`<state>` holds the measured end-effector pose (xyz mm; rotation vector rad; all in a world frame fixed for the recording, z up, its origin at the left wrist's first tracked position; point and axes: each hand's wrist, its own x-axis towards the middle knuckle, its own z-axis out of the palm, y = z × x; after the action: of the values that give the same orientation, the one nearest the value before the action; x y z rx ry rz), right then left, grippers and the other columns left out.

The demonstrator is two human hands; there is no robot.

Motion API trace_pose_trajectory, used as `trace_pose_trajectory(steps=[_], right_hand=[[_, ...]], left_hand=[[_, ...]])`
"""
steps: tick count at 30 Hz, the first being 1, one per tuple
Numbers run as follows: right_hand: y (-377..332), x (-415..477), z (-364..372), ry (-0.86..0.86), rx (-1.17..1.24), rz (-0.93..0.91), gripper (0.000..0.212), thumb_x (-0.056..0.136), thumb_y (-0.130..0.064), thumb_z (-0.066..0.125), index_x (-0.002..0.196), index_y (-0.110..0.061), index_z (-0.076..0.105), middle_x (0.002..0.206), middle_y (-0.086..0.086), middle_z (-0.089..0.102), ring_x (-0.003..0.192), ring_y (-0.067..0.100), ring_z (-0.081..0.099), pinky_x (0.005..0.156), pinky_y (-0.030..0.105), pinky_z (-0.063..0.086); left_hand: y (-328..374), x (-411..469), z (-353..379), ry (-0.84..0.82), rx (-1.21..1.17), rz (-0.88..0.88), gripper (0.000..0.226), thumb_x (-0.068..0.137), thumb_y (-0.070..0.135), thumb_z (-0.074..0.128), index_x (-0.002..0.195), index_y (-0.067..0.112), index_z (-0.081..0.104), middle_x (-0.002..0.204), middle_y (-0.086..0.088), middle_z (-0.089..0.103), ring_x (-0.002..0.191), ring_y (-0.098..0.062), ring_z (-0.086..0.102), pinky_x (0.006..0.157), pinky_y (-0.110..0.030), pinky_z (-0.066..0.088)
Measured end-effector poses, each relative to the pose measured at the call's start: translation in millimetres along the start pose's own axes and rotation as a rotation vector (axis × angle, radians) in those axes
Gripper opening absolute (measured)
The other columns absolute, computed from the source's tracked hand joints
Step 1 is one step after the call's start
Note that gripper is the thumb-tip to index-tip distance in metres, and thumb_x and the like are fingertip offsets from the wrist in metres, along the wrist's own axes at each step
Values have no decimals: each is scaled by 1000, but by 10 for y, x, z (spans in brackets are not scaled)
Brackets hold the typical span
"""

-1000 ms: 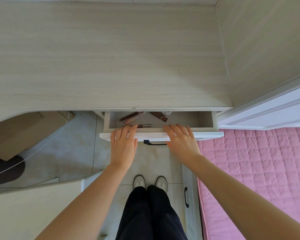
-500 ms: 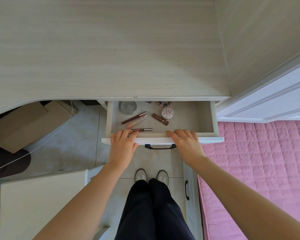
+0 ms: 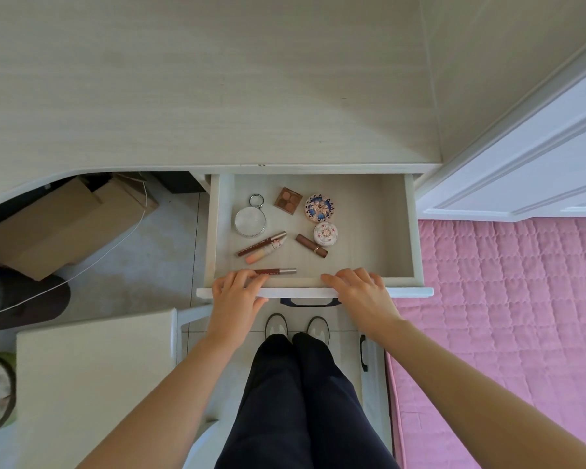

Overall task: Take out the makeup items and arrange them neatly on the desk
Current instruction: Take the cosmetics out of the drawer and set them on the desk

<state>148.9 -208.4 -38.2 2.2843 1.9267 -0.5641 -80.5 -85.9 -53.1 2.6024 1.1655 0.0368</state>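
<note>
- We have both hands on the drawer [image 3: 412,231], the left hand [image 3: 236,299] and right hand [image 3: 361,296] with fingers curled over its front edge.
- The makeup lies in its left half: liner pencil [image 3: 279,271] along the front wall, lipstick [image 3: 312,245] and patterned compact [image 3: 320,208] behind.
- We judge everything light, hard and slick (tubes roll) — pinch tubes mid-barrel, compacts by the rim.

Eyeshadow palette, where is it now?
Head view: the eyeshadow palette lies at the back of the drawer, between the ringed mirror on its left and the blue compact.
</note>
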Motion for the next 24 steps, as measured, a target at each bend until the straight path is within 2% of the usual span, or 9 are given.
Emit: trace_pose_trajectory(steps=[4, 7, 9, 12, 14, 17, 19, 21, 24], right_hand=[[19, -71, 18, -25, 33, -24, 75, 58, -2, 81, 122, -29, 54, 106, -1, 63, 88, 25, 60, 72, 43, 52], [40, -57, -22, -75, 78, -68, 61, 76, -5, 70, 130, -27, 50, 115, 2, 60, 98, 26, 57, 81, 42, 51], [73, -24, -74, -133, 89, -99, 52, 88, -14, 60, 136, -27, 43, 123, 1, 54, 107, 25, 51, 89, 40, 48], [130, 35, -152, -207, 144, -116, 42, 97, -30, 48, 138, -26, 41, 129, 1, 51, 113, 23, 48, 92, 38, 46], [165, 88, -207, -234, 212, -84, 38, 99, -34, 41, 135, -24, 46, 127, 1, 53, 111, 21, 50, 89, 37, 49], [230, 239, -287, -228, 281, -30, 36, 100, -34, 40, 133, -22, 49, 125, 1, 55, 111, 20, 52, 86, 39, 51], [271, 385, -311, -207, 286, -13, 35, 100, -33, 41, 131, -20, 50, 123, 2, 56, 111, 22, 52, 85, 40, 51], [299, 544, -317, -178, 284, 19, 33, 99, -32, 42, 126, -18, 54, 118, 4, 58, 108, 23, 53, 82, 41, 52], [343, 808, -259, -160, 340, 109, 31, 98, -31, 46, 122, -16, 57, 113, 6, 60, 103, 26, 55, 79, 42, 52]], left_hand=[[45, -79, -16, -37, -12, -28, 46, 67, 21, 85, 110, 17, 70, 100, -1, 61, 95, -25, 57, 82, -44, 46], [42, -87, -40, -68, -16, -23, 46, 65, 22, 86, 108, 18, 71, 98, -1, 62, 93, -25, 59, 80, -44, 47], [11, -70, -54, -91, -4, 4, 42, 69, 29, 83, 108, 19, 70, 98, 1, 61, 93, -25, 59, 80, -42, 46], [-18, 6, -110, -129, 9, 30, 38, 81, 49, 64, 106, 21, 70, 99, 4, 62, 94, -22, 57, 82, -40, 46], [1, 100, -172, -168, -40, 13, 40, 88, 53, 48, 100, 22, 71, 102, 6, 64, 95, -18, 56, 80, -37, 48], [2, 316, -198, -195, -175, -77, 26, 94, 37, 50, 96, 20, 70, 98, 8, 65, 87, -14, 60, 70, -30, 50], [-18, 501, -158, -163, -235, -163, 20, 94, 27, 52, 102, 19, 68, 92, 5, 64, 84, -15, 60, 68, -32, 51], [-36, 698, -97, -137, -284, -259, 20, 93, 23, 53, 106, 17, 67, 96, 1, 65, 87, -17, 61, 72, -37, 52], [-69, 974, 46, -164, -233, -342, 25, 93, 19, 53, 115, 13, 64, 113, -5, 61, 103, -24, 57, 77, -35, 49]])
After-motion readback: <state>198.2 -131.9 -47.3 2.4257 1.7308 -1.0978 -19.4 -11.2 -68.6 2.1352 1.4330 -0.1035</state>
